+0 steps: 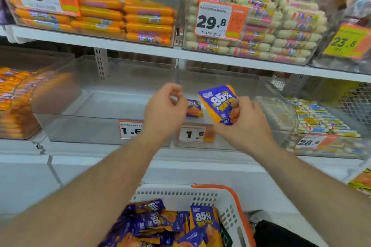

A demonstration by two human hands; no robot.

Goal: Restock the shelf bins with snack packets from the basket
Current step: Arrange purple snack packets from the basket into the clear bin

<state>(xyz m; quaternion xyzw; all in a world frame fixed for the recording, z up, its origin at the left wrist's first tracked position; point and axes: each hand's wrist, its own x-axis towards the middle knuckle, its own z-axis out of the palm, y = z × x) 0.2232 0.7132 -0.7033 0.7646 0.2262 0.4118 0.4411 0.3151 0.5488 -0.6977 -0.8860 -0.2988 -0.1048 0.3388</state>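
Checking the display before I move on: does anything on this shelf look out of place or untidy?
Nothing damaged or spilled. The clear plastic bin holds only one purple-and-orange snack packet, lying loose near its left wall; the right hand holds another packet above it.

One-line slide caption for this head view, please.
Right hand holds a purple snack packet over a clear bin; left hand empty.

A packet (194, 108) lies in the bin (230, 144), the basket (180, 194) below.
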